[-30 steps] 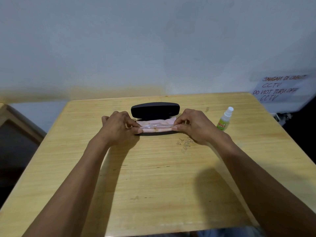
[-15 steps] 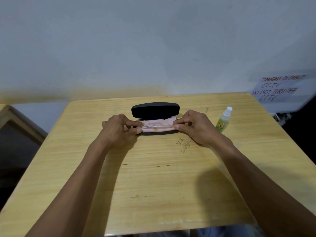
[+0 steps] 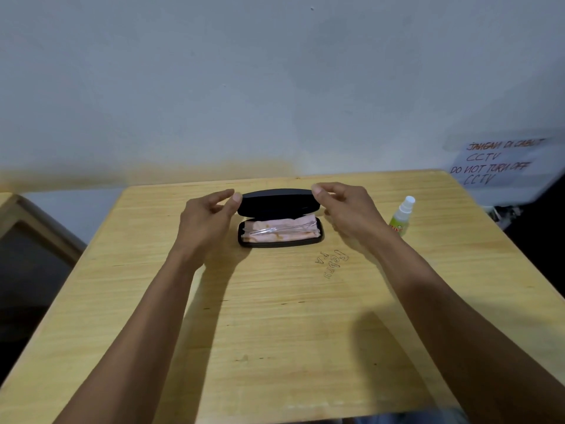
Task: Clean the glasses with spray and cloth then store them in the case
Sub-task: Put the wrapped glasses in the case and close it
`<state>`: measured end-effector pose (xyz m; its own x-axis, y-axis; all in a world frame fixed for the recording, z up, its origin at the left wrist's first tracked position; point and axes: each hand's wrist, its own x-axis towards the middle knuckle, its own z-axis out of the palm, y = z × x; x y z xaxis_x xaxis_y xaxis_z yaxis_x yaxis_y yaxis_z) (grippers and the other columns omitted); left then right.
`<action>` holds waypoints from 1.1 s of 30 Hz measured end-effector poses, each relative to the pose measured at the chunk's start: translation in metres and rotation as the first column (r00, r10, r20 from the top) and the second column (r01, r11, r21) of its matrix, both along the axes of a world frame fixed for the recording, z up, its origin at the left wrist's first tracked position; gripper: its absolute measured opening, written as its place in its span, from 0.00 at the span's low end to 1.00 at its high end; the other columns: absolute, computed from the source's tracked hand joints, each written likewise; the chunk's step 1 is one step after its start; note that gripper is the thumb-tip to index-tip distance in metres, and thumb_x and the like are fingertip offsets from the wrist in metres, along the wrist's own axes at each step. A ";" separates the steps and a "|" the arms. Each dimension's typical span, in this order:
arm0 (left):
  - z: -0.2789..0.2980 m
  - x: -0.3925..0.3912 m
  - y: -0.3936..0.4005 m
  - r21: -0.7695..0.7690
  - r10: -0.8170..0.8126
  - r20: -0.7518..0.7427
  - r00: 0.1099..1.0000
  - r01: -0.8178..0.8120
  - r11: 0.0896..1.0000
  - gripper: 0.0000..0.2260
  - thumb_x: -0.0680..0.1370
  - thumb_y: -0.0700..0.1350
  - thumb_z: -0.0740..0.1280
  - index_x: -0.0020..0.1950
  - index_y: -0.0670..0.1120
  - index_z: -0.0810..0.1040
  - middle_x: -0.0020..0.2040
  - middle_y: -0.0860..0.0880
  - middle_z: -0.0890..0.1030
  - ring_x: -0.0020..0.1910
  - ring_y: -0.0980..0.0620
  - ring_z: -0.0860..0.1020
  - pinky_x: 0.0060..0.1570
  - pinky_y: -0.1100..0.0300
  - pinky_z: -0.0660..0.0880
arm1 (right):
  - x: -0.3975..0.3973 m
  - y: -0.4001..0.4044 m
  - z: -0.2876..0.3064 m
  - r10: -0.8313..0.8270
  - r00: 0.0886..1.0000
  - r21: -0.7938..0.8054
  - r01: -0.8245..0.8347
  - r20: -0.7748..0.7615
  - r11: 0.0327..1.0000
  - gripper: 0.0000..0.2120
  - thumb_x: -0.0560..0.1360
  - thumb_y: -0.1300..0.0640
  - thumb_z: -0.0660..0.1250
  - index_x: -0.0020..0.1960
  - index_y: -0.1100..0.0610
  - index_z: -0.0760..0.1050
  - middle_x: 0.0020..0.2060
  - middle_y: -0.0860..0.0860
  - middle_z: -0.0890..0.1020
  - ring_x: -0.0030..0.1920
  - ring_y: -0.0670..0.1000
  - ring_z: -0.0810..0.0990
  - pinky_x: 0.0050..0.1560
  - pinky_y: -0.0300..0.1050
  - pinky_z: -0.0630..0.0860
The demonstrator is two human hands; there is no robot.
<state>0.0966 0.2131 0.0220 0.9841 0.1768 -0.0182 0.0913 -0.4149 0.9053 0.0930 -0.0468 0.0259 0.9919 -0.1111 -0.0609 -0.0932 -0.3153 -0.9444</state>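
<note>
Clear-framed glasses (image 3: 265, 231), faint on pink cloth (image 3: 279, 231) in the open black hard case (image 3: 278, 203); left hand (image 3: 205, 218) and right hand (image 3: 347, 209), fingers relaxed, flank its lid, holding nothing.

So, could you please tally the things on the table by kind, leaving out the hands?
Glasses case, open: 1
Pink cloth, in the case: 1
Clear glasses, on the cloth: 1
Spray bottle: 1
Total: 4
</note>
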 end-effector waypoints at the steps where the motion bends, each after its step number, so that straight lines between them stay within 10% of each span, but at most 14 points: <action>1: 0.000 0.002 -0.001 -0.026 0.009 -0.021 1.000 -0.010 1.000 0.24 0.68 0.67 0.70 0.59 0.57 0.82 0.50 0.52 0.85 0.53 0.51 0.82 0.59 0.46 0.78 | 0.002 0.001 -0.001 -0.014 1.000 0.025 0.015 -0.021 1.000 0.18 0.77 0.40 0.68 0.63 0.47 0.81 0.55 0.46 0.83 0.59 0.51 0.81 0.63 0.55 0.78; 6: 0.002 0.005 -0.007 -0.099 0.035 -0.083 0.996 -0.043 0.994 0.21 0.70 0.63 0.72 0.54 0.51 0.85 0.48 0.53 0.86 0.47 0.52 0.84 0.55 0.49 0.79 | 0.007 0.002 -0.006 -0.031 0.996 0.107 0.039 -0.079 0.993 0.15 0.75 0.41 0.72 0.54 0.50 0.84 0.59 0.56 0.83 0.46 0.51 0.82 0.40 0.48 0.75; 19: 0.013 0.007 -0.007 -0.288 0.010 -0.273 0.962 -0.092 0.953 0.15 0.69 0.53 0.77 0.49 0.44 0.84 0.50 0.42 0.84 0.48 0.45 0.83 0.35 0.53 0.81 | 0.007 -0.004 0.000 0.033 0.982 0.157 -0.003 -0.188 0.988 0.11 0.73 0.44 0.76 0.49 0.50 0.86 0.61 0.49 0.81 0.51 0.53 0.85 0.41 0.44 0.80; 33: 0.014 0.007 -0.005 -0.377 -0.042 -0.315 0.948 -0.084 0.922 0.15 0.70 0.49 0.77 0.50 0.40 0.84 0.49 0.37 0.80 0.44 0.40 0.83 0.37 0.49 0.83 | 0.005 -0.004 -0.003 0.010 0.985 0.182 0.022 -0.172 0.983 0.13 0.72 0.46 0.76 0.52 0.52 0.86 0.52 0.55 0.84 0.39 0.52 0.85 0.46 0.47 0.85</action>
